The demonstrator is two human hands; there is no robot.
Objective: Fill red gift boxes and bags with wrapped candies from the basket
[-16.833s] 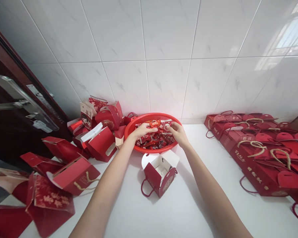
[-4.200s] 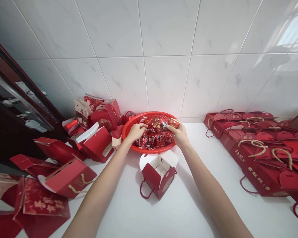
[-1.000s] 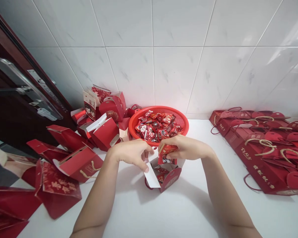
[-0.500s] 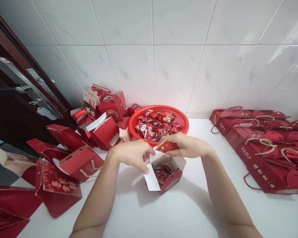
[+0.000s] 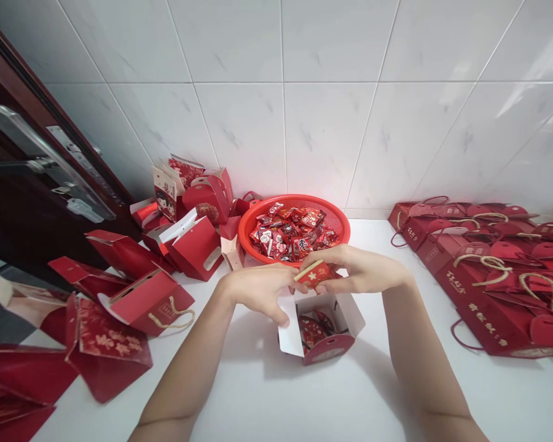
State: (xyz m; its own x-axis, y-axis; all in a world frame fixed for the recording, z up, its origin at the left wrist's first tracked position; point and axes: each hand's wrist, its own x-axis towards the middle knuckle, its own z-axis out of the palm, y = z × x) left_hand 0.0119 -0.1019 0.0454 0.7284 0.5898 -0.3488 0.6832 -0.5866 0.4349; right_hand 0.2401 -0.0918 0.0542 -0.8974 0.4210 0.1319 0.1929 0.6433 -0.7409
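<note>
A small red gift box (image 5: pixel 330 351) with a white inside stands on the white table, its top flaps spread apart. Several red-wrapped sweets (image 5: pixel 314 330) lie inside it. My left hand (image 5: pixel 260 290) grips the box by its left flap, thumb towards me and the other fingers partly hidden behind. Above the box's far edge, my right hand (image 5: pixel 362 271) holds a red sweet packet (image 5: pixel 314 275) with a gold flower print and a pale crimped edge. Just behind both hands sits a red plastic basket (image 5: pixel 245 238) with many wrapped sweets (image 5: pixel 289 233) in it.
Open red gift boxes (image 5: pixel 113 334) crowd the left side. Closed red boxes with cord handles (image 5: pixel 483 294) stand in rows at the right. A tiled wall (image 5: pixel 327 141) closes off the back, and a dark door with a metal handle (image 5: pixel 32 141) is at far left.
The box has shifted slightly to the right, with my left hand moving along on its flap. My right hand has also gone a little right, the packet still in its fingers.
</note>
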